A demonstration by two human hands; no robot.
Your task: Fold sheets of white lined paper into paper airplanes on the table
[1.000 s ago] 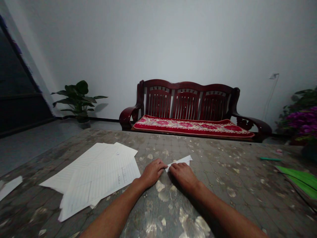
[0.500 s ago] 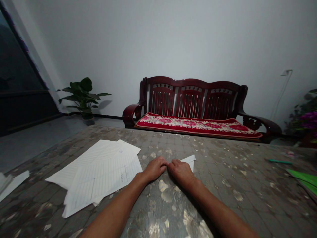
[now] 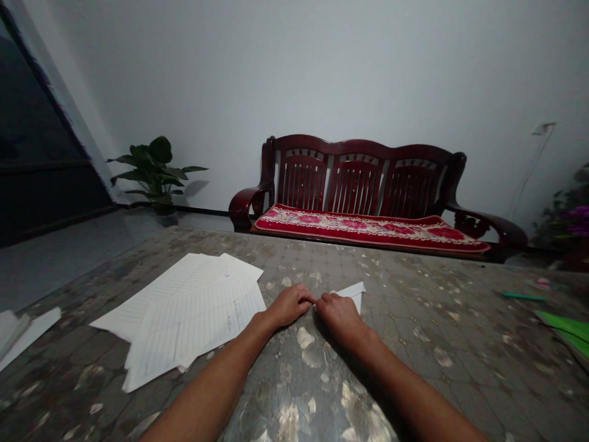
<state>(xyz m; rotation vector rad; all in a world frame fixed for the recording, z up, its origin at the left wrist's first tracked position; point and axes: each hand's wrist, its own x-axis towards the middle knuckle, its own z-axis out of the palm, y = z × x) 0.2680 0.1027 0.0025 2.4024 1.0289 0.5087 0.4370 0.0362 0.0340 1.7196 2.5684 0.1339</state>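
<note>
A small folded white paper (image 3: 353, 291) lies on the patterned table (image 3: 414, 344), mostly hidden under my hands. My left hand (image 3: 288, 305) rests knuckles-up with its fingers curled, the tips pinching the paper's near end. Touching it fingertip to fingertip, my right hand (image 3: 339, 315) presses down on the same paper with bent fingers. Only the paper's far right corner shows beyond my right hand.
Several lined white sheets (image 3: 188, 313) lie spread to the left of my hands. More white paper (image 3: 23, 334) sits at the left edge. A green folder (image 3: 568, 331) and a green pen (image 3: 522, 297) lie far right. A red-cushioned wooden bench (image 3: 368, 202) stands behind the table.
My hands have closed together over the folded paper, which shows less of itself than before. The camera has tilted slightly, shifting the scene.
</note>
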